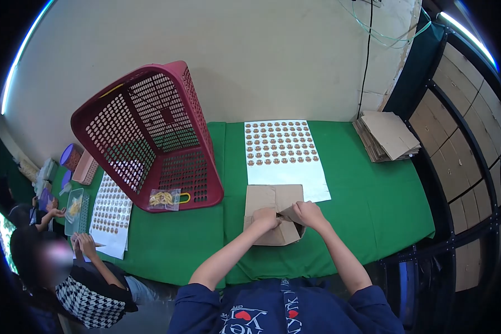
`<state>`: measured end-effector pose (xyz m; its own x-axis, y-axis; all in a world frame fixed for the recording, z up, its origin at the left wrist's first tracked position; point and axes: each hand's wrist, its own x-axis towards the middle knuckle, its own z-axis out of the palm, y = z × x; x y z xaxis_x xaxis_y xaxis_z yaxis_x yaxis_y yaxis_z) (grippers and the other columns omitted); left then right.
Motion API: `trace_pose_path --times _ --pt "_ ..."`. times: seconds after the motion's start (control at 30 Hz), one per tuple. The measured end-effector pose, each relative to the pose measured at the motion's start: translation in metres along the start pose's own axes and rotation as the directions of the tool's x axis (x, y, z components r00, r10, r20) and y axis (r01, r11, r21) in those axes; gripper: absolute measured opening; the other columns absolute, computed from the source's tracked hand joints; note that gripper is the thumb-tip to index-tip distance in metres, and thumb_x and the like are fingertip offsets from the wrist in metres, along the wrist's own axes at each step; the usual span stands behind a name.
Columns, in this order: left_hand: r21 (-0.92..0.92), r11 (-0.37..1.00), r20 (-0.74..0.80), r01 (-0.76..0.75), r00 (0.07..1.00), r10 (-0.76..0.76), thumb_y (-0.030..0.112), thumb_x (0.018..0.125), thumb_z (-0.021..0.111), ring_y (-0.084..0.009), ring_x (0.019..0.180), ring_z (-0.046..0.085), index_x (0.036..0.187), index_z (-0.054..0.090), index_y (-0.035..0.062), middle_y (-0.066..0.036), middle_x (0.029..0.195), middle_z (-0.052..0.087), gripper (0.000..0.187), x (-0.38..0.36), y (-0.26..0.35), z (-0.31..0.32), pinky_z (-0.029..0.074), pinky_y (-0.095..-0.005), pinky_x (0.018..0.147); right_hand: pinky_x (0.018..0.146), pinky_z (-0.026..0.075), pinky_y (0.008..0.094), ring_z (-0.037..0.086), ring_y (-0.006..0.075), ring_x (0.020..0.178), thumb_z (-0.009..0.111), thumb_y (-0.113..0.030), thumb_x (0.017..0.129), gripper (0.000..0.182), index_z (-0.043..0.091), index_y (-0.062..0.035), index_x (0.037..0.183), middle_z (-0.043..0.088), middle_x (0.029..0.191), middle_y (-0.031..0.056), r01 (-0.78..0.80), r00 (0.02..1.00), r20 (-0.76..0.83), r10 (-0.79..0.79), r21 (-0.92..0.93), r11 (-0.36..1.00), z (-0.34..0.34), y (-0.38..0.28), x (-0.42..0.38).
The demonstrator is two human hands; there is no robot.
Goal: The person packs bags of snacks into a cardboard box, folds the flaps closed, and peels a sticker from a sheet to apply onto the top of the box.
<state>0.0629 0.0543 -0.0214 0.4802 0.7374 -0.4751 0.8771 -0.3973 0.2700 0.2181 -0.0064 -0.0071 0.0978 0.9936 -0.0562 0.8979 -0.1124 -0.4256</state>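
A brown cardboard box [274, 196] stands near the table's front edge, its flaps partly folded in over the top. My left hand [266, 218] is closed at the box's middle, with its fingertips hidden among the flaps. On the right side, my right hand [309, 215] pinches a raised flap, and a dark gap shows beneath it. Just behind the box, and partly covered by it, lies a white sheet of round printed stickers [281, 143].
A tilted maroon basket [216, 186] holds a bag of yellowish pieces [165, 199]. Flattened cardboard [389, 133] is stacked at the back right. Another sticker sheet [110, 214] lies left, by a seated person [92, 289]. Shelves [456, 119] rise on the right.
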Motion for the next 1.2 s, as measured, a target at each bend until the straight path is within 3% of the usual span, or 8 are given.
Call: trace_pose_path --times 0.23,0.43,0.53,0.63,0.73,0.83,1.03,1.2 --pt "0.01 0.996 -0.242 -0.085 0.967 0.085 0.043 0.07 0.065 -0.0277 0.081 0.063 0.086 0.066 0.0067 -0.012 0.083 0.065 0.039 0.008 -0.005 0.025 0.049 -0.0385 0.071 0.067 0.045 0.0493 0.057 0.0411 0.069 0.038 -0.031 0.089 0.04 0.059 0.0008 0.075 0.059 0.071 0.0235 -0.017 0.999 -0.031 0.018 0.044 0.999 0.001 -0.001 -0.005" --pt "0.048 0.997 -0.214 -0.065 0.974 0.074 0.045 0.069 0.065 -0.0277 0.079 0.063 0.08 0.067 0.0067 -0.012 0.08 0.065 0.04 0.002 -0.003 0.017 0.049 -0.0386 0.067 0.066 0.046 0.0475 0.059 0.0393 0.071 0.041 -0.035 0.087 0.04 0.058 -0.0001 0.077 0.06 0.072 0.0221 -0.045 0.999 -0.011 0.045 0.024 0.999 0.006 -0.007 -0.009" --pt "-0.025 0.994 -0.245 -0.11 0.964 0.101 0.04 0.067 0.068 -0.0258 0.074 0.062 0.082 0.066 0.005 -0.011 0.077 0.065 0.038 -0.004 -0.002 0.012 0.043 -0.0437 0.081 0.065 0.047 0.0455 0.06 0.037 0.072 0.046 -0.039 0.085 0.039 0.058 -0.0018 0.08 0.062 0.073 0.0196 -0.059 0.997 0.048 0.057 0.038 0.998 -0.002 -0.014 -0.015" --pt "0.157 0.983 -0.327 -0.095 0.934 0.142 0.04 0.068 0.067 -0.0252 0.071 0.06 0.079 0.066 0.0043 -0.009 0.069 0.064 0.038 -0.007 -0.001 0.02 0.034 -0.0476 0.09 0.064 0.048 0.0431 0.061 0.0343 0.073 0.053 -0.041 0.082 0.039 0.059 -0.0034 0.086 0.063 0.074 0.0174 0.014 1.0 0.001 -0.014 0.003 1.0 -0.009 -0.015 -0.024" --pt "0.184 0.962 -0.597 -0.202 0.755 0.272 0.038 0.073 0.064 -0.0241 0.082 0.057 0.086 0.064 0.0027 -0.009 0.081 0.063 0.038 -0.021 -0.008 0.027 0.028 -0.049 0.096 0.063 0.048 0.0432 0.061 0.0337 0.072 0.057 -0.041 0.08 0.038 0.061 -0.004 0.09 0.062 0.073 0.0175 0.025 1.0 -0.02 -0.024 0.028 0.999 0.001 -0.001 -0.026" --pt "0.099 0.959 -0.834 -0.266 0.504 0.226 0.035 0.079 0.058 -0.0257 0.097 0.053 0.095 0.06 0.0016 -0.011 0.097 0.058 0.036 -0.038 -0.007 0.027 0.024 -0.0512 0.099 0.063 0.048 0.0433 0.061 0.0337 0.071 0.057 -0.038 0.081 0.036 0.062 -0.005 0.093 0.062 0.072 0.0181 -0.005 0.998 -0.055 0.006 0.007 1.0 0.007 0.006 -0.026" --pt "0.23 0.834 -0.611 -0.502 0.592 0.525 0.033 0.082 0.053 -0.0248 0.116 0.04 0.115 0.053 0.009 -0.007 0.117 0.049 0.041 -0.059 -0.018 0.073 0.018 -0.0548 0.101 0.062 0.047 0.044 0.06 0.0353 0.069 0.054 -0.037 0.083 0.034 0.061 -0.005 0.094 0.061 0.071 0.0188 -0.005 0.997 -0.078 0.004 -0.004 1.0 0.01 0.001 -0.025" --pt "0.225 0.844 -0.542 -0.487 0.657 0.524 0.036 0.084 0.048 -0.0245 0.123 0.033 0.126 0.046 0.014 -0.005 0.128 0.043 0.047 -0.049 -0.018 0.076 0.017 -0.0559 0.101 0.063 0.047 0.045 0.06 0.0363 0.069 0.051 -0.035 0.084 0.033 0.061 -0.0054 0.093 0.061 0.071 0.0192 0.012 1.0 -0.027 -0.012 -0.007 1.0 0.007 0.002 -0.023"
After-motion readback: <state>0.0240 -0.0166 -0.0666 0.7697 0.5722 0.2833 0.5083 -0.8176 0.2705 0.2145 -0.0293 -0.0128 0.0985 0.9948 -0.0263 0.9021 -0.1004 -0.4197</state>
